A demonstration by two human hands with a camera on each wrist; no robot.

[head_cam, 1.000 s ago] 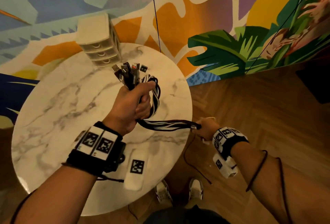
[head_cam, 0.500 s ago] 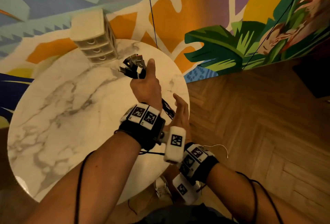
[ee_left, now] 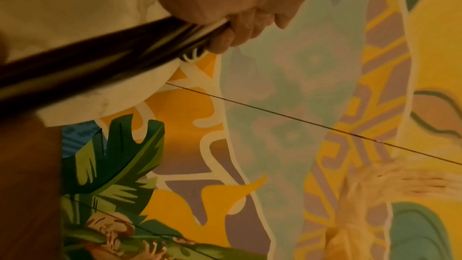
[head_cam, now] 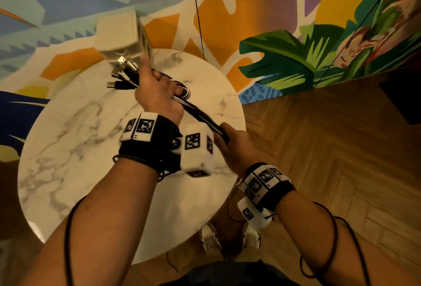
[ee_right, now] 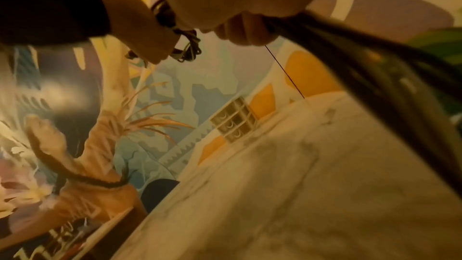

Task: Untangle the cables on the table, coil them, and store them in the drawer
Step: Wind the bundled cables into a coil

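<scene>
1. Above a round marble counter [head_cam: 68, 149], the left hand [head_cam: 157, 94] is curled tight around a bundle of black and white cables [head_cam: 198, 112], with the plugs [head_cam: 120, 73] fanning out past the thumb side.
2. The right hand [head_cam: 232, 146] is closed round the same bundle lower down, so the stretch between the two hands runs taut, probably to keep each loop even while coiling.
3. A few loops seem to be gathered at the left fist, though motion blur makes the count unclear.
4. A small chest of drawers [head_cam: 118, 32] stands at the counter's far edge, all drawers closed; the cables are not yet stored.
</scene>
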